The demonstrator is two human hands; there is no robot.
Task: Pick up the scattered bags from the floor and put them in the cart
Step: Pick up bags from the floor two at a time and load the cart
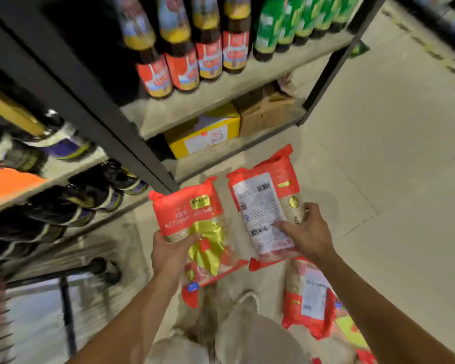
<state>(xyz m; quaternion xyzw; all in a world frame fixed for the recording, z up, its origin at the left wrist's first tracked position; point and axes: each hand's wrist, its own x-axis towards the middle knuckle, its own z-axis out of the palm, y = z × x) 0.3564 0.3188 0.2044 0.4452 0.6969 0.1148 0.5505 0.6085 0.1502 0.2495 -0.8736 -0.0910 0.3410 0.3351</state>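
I hold two red bags above the floor, one in each hand. My left hand [172, 254] grips a red bag with a gold ribbon print [192, 219] by its left side. My right hand [306, 233] grips a second red bag [264, 203], whose white label side faces up. A third red bag [310, 298] lies on the floor below my right forearm, and a corner of another red bag [365, 357] shows at the bottom edge. The cart [63, 292] is at the lower left, blurred, with its black frame and a wheel visible.
A dark metal shelf rack [132, 132] stands ahead with bottles [184, 61] on upper shelves and a yellow box [205, 132] and a brown carton [265, 109] at the bottom. Dark packets [71, 203] fill the left shelves. Pale concrete floor [392, 153] spreads right.
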